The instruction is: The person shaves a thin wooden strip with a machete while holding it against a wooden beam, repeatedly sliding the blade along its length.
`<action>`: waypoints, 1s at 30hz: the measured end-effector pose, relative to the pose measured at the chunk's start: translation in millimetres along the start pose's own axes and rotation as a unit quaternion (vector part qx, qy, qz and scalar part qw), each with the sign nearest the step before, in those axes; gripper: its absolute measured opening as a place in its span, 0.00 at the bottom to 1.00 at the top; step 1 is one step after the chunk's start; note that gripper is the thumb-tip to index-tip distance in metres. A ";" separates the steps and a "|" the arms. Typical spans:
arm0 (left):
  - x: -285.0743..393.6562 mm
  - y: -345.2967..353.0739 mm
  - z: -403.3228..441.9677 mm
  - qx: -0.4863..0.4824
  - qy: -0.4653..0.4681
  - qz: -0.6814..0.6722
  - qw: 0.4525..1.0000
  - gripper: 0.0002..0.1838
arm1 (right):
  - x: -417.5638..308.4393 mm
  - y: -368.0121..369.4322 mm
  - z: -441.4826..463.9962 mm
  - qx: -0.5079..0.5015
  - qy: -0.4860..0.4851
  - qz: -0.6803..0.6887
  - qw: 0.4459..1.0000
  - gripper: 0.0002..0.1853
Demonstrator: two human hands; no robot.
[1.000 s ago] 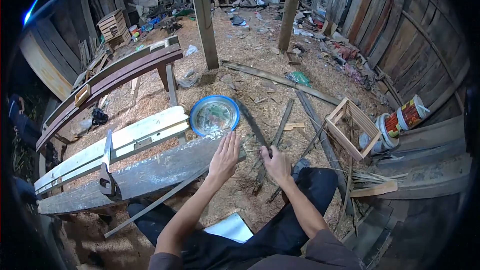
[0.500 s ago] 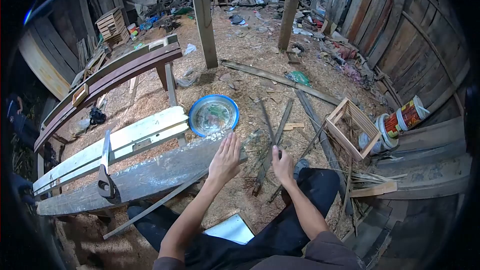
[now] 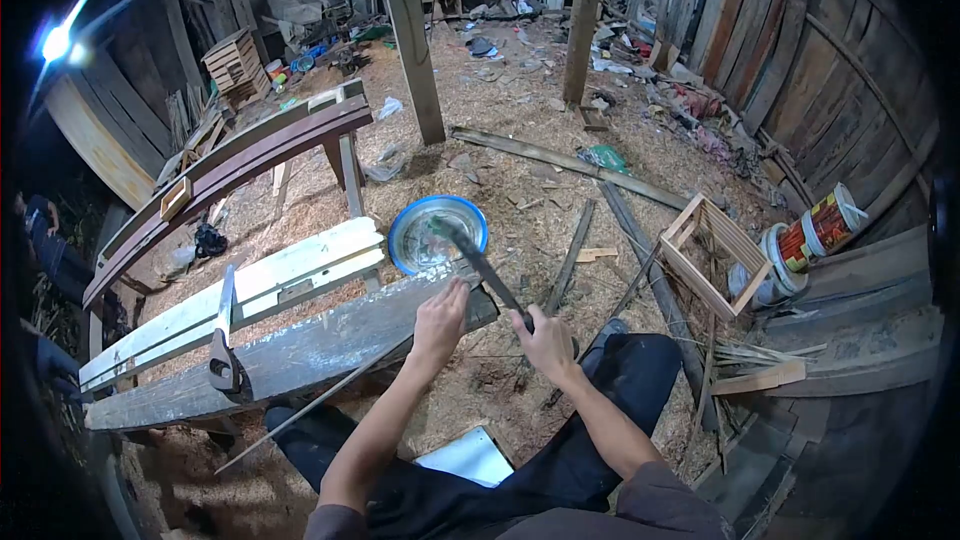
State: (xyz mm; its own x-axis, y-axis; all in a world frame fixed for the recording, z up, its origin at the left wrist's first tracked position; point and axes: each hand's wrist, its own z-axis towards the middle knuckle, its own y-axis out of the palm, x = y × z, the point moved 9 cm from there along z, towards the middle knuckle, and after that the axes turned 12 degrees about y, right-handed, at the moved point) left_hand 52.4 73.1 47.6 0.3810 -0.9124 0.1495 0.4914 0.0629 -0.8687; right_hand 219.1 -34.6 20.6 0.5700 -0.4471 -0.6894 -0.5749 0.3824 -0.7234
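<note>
My right hand (image 3: 548,342) is closed round the handle of a machete (image 3: 484,270), whose dark blade slants up and left over the plank's end and the basin; its tip is blurred. My left hand (image 3: 438,325) is at the right end of a thick grey plank (image 3: 330,340), fingers curled together. A thin wooden strip (image 3: 320,405) runs from under this hand down to the left across my leg; its upper end is hidden. Behind the plank's end stands a blue-rimmed metal basin (image 3: 404,258).
A handsaw (image 3: 223,340) rests on the plank at left, beside a white board (image 3: 290,265). To the right are a wooden frame (image 3: 705,275) and stacked buckets (image 3: 828,225). A post (image 3: 408,40) rises ahead. Another person (image 3: 45,230) is at far left.
The machete has swung from pointing forward to slanting left, and my right hand has moved left toward the plank. My left hand's fingers went from stretched to curled.
</note>
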 end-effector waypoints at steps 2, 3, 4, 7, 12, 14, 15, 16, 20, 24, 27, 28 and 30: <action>-0.1 -0.8 0.9 -0.003 -0.018 -0.008 1.000 0.19 | -11.9 4.8 -4.1 -0.009 -0.054 -0.047 0.997 0.32; -3.3 -1.2 0.7 -0.006 -0.037 -0.019 0.999 0.19 | -12.1 6.0 -0.9 -0.023 -0.046 -0.072 0.996 0.32; -4.9 -0.7 0.6 -0.009 -0.037 -0.019 0.999 0.19 | -12.0 5.1 4.1 -0.024 -0.044 -0.071 0.996 0.32; -6.2 -5.7 2.0 0.030 -0.024 -0.043 0.998 0.19 | 2.0 5.8 16.8 -0.020 0.000 -0.058 0.998 0.32; -22.3 -7.1 5.4 0.022 -0.048 -0.119 0.991 0.14 | -8.3 7.7 7.5 -0.021 -0.001 -0.073 0.997 0.33; -19.3 -15.1 10.6 0.043 -0.001 -0.071 0.997 0.13 | -16.8 5.5 6.5 -0.037 -0.017 -0.102 0.994 0.32; -21.1 -14.8 11.5 0.031 -0.006 -0.082 0.996 0.14 | -16.5 4.3 9.3 -0.039 -0.016 -0.100 0.994 0.32; -21.8 -15.0 11.1 0.018 -0.012 -0.092 0.995 0.14 | -15.9 1.7 13.1 -0.040 -0.020 -0.101 0.994 0.32; -18.1 -12.7 12.7 0.026 -0.021 -0.101 0.994 0.14 | -19.8 4.2 11.4 -0.026 -0.023 -0.096 0.995 0.33; -17.0 -2.1 2.7 0.054 -0.077 -0.118 0.988 0.15 | -24.5 -8.5 9.7 -0.004 -0.021 -0.090 0.996 0.32; -17.4 -2.5 2.6 0.084 -0.087 -0.104 0.987 0.14 | -16.1 8.1 8.2 -0.025 0.003 -0.103 0.994 0.32; -16.2 -0.5 -0.1 0.084 -0.087 -0.107 0.987 0.14 | -13.6 12.5 7.2 -0.019 0.005 -0.121 0.992 0.32; -16.8 1.3 1.5 0.072 -0.074 -0.089 0.991 0.14 | -17.5 9.7 4.1 -0.013 -0.022 -0.125 0.992 0.32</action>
State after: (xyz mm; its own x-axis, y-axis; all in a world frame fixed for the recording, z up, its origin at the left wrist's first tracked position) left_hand 47.8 89.1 44.6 0.3830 -0.8461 0.3707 0.6642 -0.0266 -0.7471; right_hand 206.0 -19.8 25.5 0.7206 -0.4899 -0.4906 -0.4276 0.2429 -0.8707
